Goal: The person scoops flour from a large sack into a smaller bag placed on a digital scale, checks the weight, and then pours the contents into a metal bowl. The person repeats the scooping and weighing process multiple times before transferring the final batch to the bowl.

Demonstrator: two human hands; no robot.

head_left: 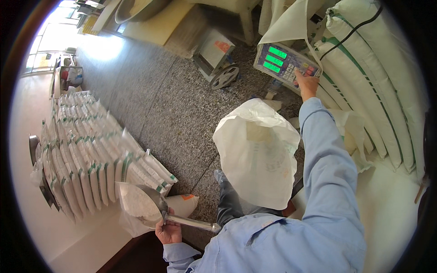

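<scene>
At the lower left, my left hand (169,231) is closed round the neck of a metal scoop (160,200). White powder (139,203) lies in the scoop's bowl, and its handle points right, toward my body. Clear plastic hangs under the bowl; whether my fingers also grip it is hidden. My right arm reaches forward to a scale's display panel (286,66) with lit green digits. My right hand (308,84) holds nothing, one finger stretched out onto the keypad. In front of me stands a large white sack (259,159), its mouth wide, with pale contents inside.
Rows of packed white bags (86,159) with green edges stand at the left. Big full sacks (364,82) are stacked at the right, crossed by a black cable (353,32). A metal device with a handwheel (224,77) stands on the speckled floor (150,95). A metal basin (141,10) sits beyond.
</scene>
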